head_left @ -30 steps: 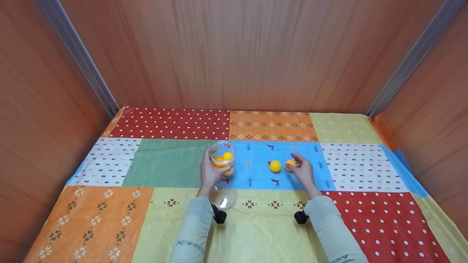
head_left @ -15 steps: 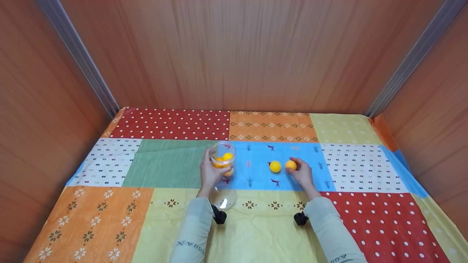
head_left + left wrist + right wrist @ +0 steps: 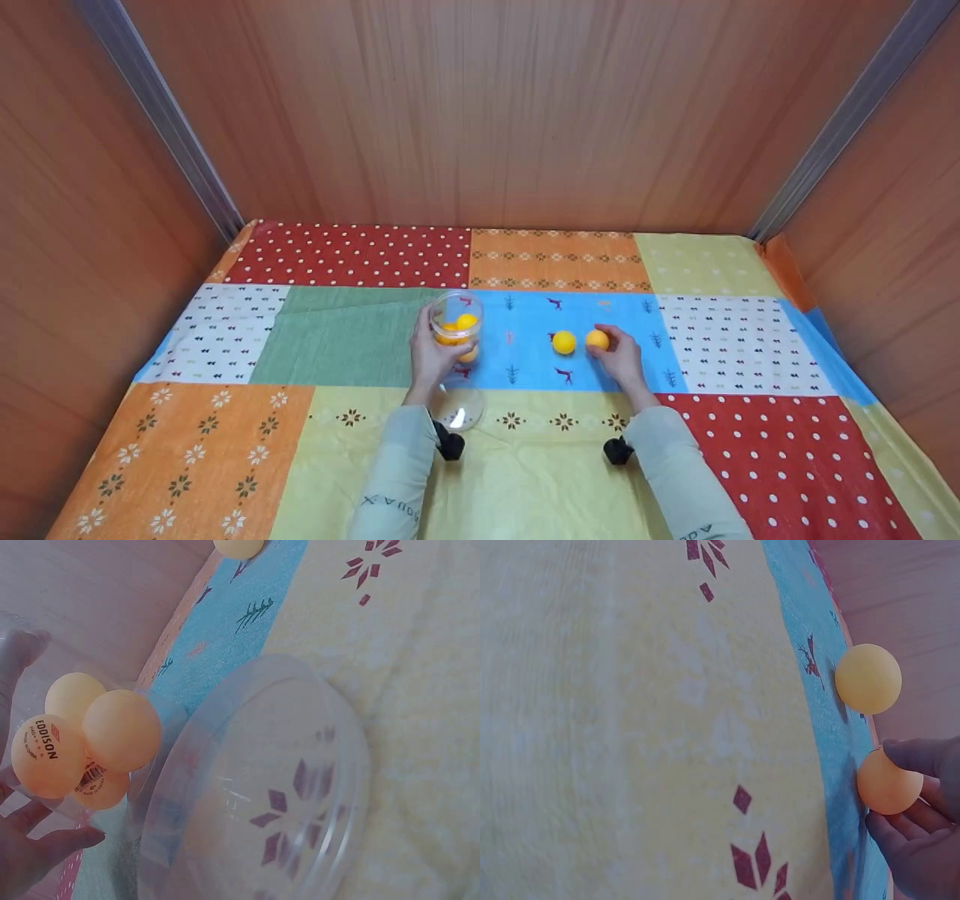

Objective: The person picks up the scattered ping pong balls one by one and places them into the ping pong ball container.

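My left hand (image 3: pixel 433 356) grips a clear plastic jar (image 3: pixel 457 303) round its side, over the blue and green patches. Several orange table tennis balls (image 3: pixel 121 730) lie inside it, one printed EDDISON. Thumb and fingers of my right hand (image 3: pixel 621 361) pinch an orange table tennis ball (image 3: pixel 890 781) close over the blue patch. Just left of it in the head view, a yellower ball (image 3: pixel 564 343) rests on the cloth. Next to my left wrist lies a round clear lid (image 3: pixel 255 787), flat on the yellow patch.
A patchwork cloth (image 3: pixel 510 465) covers the table. A wood-grain panel (image 3: pixel 495 112) rises behind it, with more panels at both sides and grey metal posts in the corners. Each wrist carries a small black camera (image 3: pixel 451 444).
My right hand's fingers have come down and closed round the ball, which stays in nearly the same place. The left hand and jar have held still.
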The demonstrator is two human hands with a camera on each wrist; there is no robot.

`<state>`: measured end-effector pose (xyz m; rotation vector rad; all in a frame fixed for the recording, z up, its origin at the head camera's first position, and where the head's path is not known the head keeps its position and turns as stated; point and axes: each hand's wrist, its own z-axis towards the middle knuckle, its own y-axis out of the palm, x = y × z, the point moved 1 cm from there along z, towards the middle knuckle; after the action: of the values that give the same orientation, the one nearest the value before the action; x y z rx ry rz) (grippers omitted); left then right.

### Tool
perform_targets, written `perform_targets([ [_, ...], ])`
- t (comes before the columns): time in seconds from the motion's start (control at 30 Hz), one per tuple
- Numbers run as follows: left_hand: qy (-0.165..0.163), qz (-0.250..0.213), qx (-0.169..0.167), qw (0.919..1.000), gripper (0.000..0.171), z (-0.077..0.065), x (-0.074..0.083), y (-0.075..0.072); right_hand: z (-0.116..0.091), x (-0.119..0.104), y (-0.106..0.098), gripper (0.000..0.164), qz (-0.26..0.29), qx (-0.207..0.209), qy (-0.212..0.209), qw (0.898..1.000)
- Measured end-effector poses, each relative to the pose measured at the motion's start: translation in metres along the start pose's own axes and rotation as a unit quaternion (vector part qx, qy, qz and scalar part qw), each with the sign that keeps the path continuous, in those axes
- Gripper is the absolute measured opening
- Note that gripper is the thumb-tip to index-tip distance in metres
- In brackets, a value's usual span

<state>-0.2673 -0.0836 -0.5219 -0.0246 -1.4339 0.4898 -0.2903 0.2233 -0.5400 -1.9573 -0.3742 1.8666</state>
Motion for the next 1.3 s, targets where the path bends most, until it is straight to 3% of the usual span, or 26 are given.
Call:
perform_targets([
  [0.2, 0.004, -0.005, 0.003, 1.0000, 0.079, -0.001, 0.000, -0.001, -0.002, -0.003, -0.001, 0.044, 0.015, -0.007, 0.006, 1.000],
  [0.63, -0.004, 0.000, 0.003, 1.0000, 0.079, -0.001, 0.001, -0.003, -0.003, -0.021, 0.001, 0.044, 0.044, -0.020, -0.028, 0.998],
  [0.8, -0.014, 0.003, 0.001, 0.9999, 0.080, -0.001, 0.001, -0.001, -0.004, -0.028, 0.005, 0.043, 0.055, -0.031, -0.049, 0.997],
  [1.3, -0.004, 0.007, 0.002, 1.0000, 0.078, 0.001, 0.001, 0.001, -0.013, -0.064, 0.023, 0.042, 0.083, -0.037, -0.123, 0.988],
])
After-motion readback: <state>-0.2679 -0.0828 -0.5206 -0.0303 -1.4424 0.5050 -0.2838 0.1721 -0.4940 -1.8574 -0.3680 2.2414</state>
